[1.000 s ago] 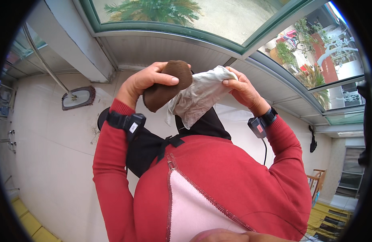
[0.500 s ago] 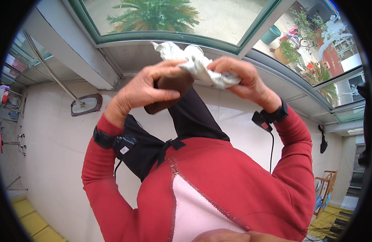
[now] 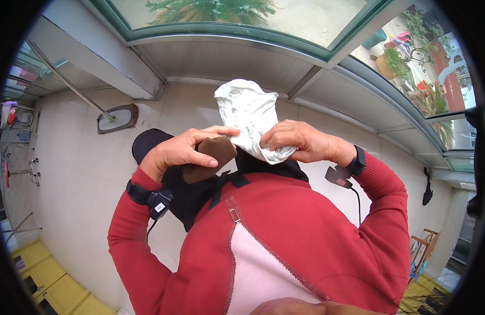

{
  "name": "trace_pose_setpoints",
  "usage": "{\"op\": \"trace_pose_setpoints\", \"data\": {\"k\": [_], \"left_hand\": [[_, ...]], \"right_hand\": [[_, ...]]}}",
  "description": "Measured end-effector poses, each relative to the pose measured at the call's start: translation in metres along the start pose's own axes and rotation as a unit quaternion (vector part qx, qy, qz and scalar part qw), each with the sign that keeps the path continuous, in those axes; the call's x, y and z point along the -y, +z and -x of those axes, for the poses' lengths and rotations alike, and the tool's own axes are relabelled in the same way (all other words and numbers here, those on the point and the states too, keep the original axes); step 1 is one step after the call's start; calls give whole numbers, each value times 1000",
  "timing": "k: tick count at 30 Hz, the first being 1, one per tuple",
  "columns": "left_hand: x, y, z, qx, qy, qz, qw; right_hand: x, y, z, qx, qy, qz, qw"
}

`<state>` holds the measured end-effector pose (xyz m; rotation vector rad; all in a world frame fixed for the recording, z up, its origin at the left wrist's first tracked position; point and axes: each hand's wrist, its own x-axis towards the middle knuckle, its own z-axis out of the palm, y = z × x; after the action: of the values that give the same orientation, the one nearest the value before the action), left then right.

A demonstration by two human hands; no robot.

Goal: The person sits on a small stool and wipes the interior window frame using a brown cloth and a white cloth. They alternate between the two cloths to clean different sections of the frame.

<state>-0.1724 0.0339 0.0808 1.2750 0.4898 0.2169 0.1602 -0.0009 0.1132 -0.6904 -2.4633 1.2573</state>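
My left hand (image 3: 177, 152) is closed around a dark brown, soft-looking object with a rounded end (image 3: 217, 152); its exact kind is unclear. The thumb lies across its front, and the palm hides part of it. A crumpled white cloth (image 3: 246, 107) stands up between my hands, above my lap. My right hand (image 3: 300, 140) pinches its lower right part with curled fingers. The fingertips of my left hand reach the cloth's left edge. Both wrists carry black straps with small devices.
Ahead stands a low panelled wall (image 3: 226, 68) under green-framed windows. A flat mop (image 3: 116, 118) leans at the left beside a white pillar (image 3: 100, 47). Yellow cabinets (image 3: 53, 278) are at the lower left, a wooden chair (image 3: 424, 252) at the lower right.
Both hands have come down closer to my body with the brown object and the cloth. The cloth, bunched before, now spreads upward. My left leg is more bent, its knee showing by my left hand.
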Motion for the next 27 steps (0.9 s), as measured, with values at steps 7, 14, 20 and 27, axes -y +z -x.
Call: {"op": "trace_pose_setpoints", "data": {"k": [7, 14, 20, 27], "left_hand": [[18, -18, 4, -103, -60, 138, 983], [34, -36, -33, -133, -23, 256, 957], [33, -43, -39, -193, -10, 226, 955], [-20, -32, -30, -193, 37, 72, 978]], "right_hand": [[-3, 13, 17, 103, 17, 18, 994], [0, 4, -14, -62, 263, 53, 961], [-7, 58, -37, -103, 166, 284, 939], [5, 57, 0, -183, 263, -283, 904]]}}
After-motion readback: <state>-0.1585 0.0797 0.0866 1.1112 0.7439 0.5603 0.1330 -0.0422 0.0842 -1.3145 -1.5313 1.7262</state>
